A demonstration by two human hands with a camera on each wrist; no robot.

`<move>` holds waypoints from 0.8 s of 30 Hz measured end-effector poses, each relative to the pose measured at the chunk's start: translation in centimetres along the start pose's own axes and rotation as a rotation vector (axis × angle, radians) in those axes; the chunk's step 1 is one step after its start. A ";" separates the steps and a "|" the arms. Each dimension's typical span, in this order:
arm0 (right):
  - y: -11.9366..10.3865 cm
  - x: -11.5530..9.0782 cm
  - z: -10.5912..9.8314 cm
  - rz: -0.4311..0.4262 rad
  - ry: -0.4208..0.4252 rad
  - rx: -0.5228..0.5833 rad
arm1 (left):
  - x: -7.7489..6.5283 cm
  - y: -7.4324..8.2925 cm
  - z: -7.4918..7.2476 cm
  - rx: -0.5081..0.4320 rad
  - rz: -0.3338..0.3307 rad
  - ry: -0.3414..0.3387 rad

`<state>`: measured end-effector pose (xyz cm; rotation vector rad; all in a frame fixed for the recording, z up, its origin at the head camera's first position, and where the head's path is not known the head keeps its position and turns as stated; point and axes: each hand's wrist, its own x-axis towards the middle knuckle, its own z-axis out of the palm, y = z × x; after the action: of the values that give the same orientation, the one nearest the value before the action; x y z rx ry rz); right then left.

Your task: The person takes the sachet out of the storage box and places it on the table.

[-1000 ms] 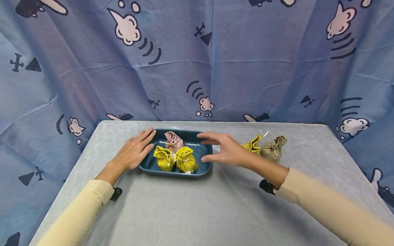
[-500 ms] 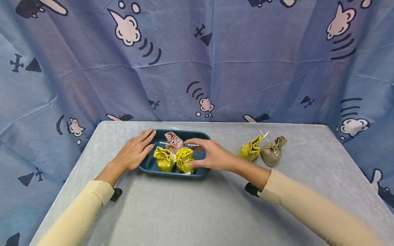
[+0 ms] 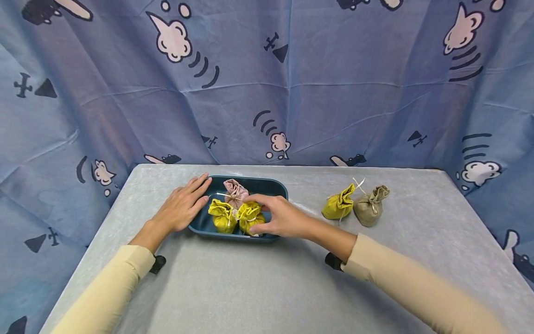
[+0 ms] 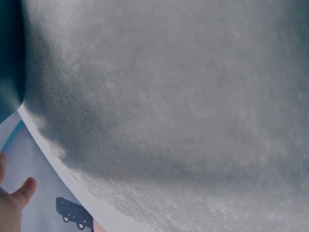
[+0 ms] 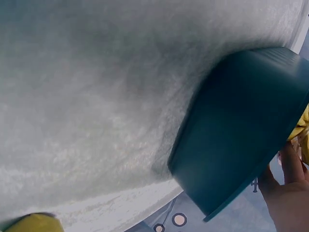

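Observation:
In the head view, a dark teal tray [image 3: 275,185] holds a pink drawstring pouch [image 3: 235,191] at the back. Two yellow ones stand in front, a left yellow pouch [image 3: 223,218] and a right yellow pouch [image 3: 249,217]. My left hand [image 3: 181,206] rests on the tray's left rim with fingers extended. My right hand [image 3: 277,215] reaches over the right side and grips the right yellow pouch between thumb and fingers. The right wrist view has the tray's outer wall [image 5: 236,121] hiding most of that pouch, with fingers [image 5: 290,164] beside its yellow cloth.
Right of the tray, another yellow pouch [image 3: 338,205] and an olive-brown pouch [image 3: 369,207] stand side by side on the grey table [image 3: 233,287]. A patterned blue curtain [image 3: 333,93] hangs behind the table's back edge.
My right hand has moved left, from the tray's right edge in over it, and its thumb and fingers have closed round the right yellow pouch. The left hand has stayed still.

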<state>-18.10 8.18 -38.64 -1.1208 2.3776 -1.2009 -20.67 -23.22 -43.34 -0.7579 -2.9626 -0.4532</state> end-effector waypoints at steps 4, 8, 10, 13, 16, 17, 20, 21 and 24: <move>0.0 0.2 0.5 -0.012 0.020 -0.009 | 0.0 0.0 0.0 0.004 0.000 -0.006; 0.0 0.4 0.9 -0.035 0.044 -0.020 | 0.1 0.0 0.1 0.009 -0.002 -0.010; 0.0 0.5 1.1 -0.037 0.050 -0.033 | 0.1 0.0 0.1 0.007 -0.002 -0.010; -0.1 0.5 1.2 -0.023 0.057 -0.058 | 0.0 0.0 0.1 0.004 0.001 -0.006; -0.2 0.6 1.3 -0.011 0.069 -0.092 | 0.0 0.0 0.1 0.002 0.003 -0.005; -0.2 0.6 1.3 -0.006 0.073 -0.099 | 0.0 0.0 0.1 0.003 0.004 -0.003; -0.3 0.7 1.4 -0.002 0.090 -0.127 | 0.0 -0.1 0.1 0.007 0.004 -0.004; -0.3 0.7 1.4 -0.002 0.096 -0.131 | 0.1 -0.1 0.1 0.007 0.005 -0.003; -0.3 0.6 1.5 -0.012 0.112 -0.145 | 0.1 -0.1 0.0 0.008 0.004 -0.005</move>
<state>-17.56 6.75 -39.27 -1.1396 2.5817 -1.1389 -20.75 -23.22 -43.39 -0.7644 -2.9650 -0.4401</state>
